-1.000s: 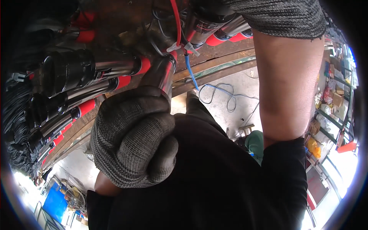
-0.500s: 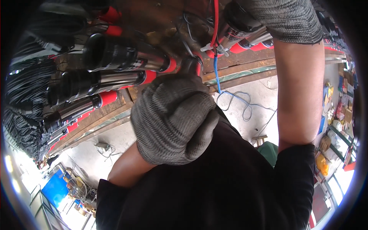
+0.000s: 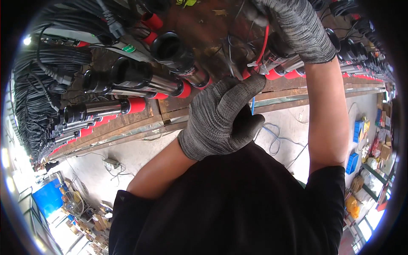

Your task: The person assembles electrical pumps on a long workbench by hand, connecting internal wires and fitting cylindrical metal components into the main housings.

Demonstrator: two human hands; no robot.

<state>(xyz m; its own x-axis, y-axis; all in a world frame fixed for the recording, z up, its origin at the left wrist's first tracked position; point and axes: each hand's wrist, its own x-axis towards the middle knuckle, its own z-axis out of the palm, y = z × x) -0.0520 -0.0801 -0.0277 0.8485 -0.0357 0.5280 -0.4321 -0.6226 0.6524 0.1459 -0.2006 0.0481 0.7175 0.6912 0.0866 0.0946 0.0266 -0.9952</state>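
Note:
My left hand (image 3: 223, 114), in a grey knitted glove, is at the middle, by the bench's near edge. Its index finger stretches toward a pale tie (image 3: 262, 68) on the cables, and the thumb stands apart; I see nothing held. My right hand (image 3: 297, 29), gloved alike, reaches in at the upper right. Its bent fingers close at the red cable (image 3: 264, 44), their tips blurred and partly hidden. A blue cable (image 3: 253, 105) hangs below the tie. Close to my left hand lies a shiny metal cylinder (image 3: 195, 76) with a black open end and a red end.
More such cylinders (image 3: 165, 85) line the brown wooden bench (image 3: 204, 21) on both sides. Coiled black cables (image 3: 34, 106) with plugs are heaped at the left. Cable loops (image 3: 274, 140) lie on the pale floor, with blue bins (image 3: 352, 163) farther right.
My left hand has moved right and slightly up, its thumb and index finger now apart; the dark, red-ended piece at its fingers is out of sight. The right hand has come lower into view.

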